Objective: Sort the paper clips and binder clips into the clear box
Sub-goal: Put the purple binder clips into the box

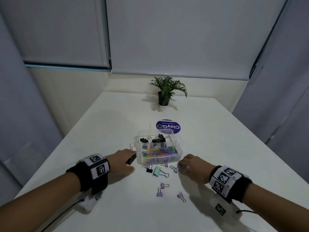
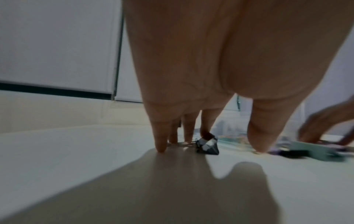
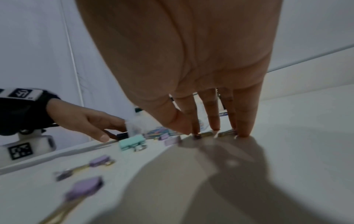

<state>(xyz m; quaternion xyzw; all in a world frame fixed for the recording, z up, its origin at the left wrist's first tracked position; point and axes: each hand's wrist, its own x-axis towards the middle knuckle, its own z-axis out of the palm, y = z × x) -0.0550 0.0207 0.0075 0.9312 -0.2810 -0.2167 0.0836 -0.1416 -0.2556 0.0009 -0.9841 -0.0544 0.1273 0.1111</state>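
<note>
The clear box (image 1: 138, 158) stands mid-table, black binder clips (image 1: 158, 139) in its back compartments and coloured paper clips (image 1: 160, 151) in the front one. My left hand (image 1: 129, 164) is at the box's left side, fingers straight down; the index fingertip touches a black binder clip (image 2: 207, 145) lying on the table. My right hand (image 1: 181, 164) is at the box's front right corner; thumb and index finger (image 3: 195, 128) pinch a small purple binder clip (image 3: 197, 136). A mint binder clip (image 1: 157, 171) and several purple binder clips (image 1: 162, 185) lie loose in front of the box.
A potted plant (image 1: 167, 92) stands at the far end of the white table (image 1: 234, 148). A round purple sticker (image 1: 168, 126) lies behind the box. The table's left and right edges drop off on both sides.
</note>
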